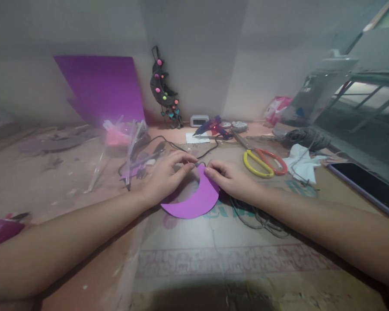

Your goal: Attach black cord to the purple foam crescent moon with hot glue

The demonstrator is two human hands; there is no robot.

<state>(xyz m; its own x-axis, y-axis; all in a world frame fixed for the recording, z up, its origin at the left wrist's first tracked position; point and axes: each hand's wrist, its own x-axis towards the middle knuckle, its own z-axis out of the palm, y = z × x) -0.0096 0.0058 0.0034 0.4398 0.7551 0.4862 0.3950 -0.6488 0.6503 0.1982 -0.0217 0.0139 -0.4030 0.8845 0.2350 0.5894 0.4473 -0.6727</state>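
Head view: I see one purple crescent (194, 209) between two hands on the counter (94, 276), and beyond are one glue gun (210, 126) and one pair of scissors (259, 152). The right hand (230, 175) pinches the crescent near its upper tip; the left hand (168, 172) has its fingers nearly together, and whether they grip anything, I cannot tell. One phone (369, 185) is cut off.

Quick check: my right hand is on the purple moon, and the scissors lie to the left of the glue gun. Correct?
Not quite: the head view shows the scissors lying to the right of the glue gun, not the left. Your right hand is on the purple moon, as you said.
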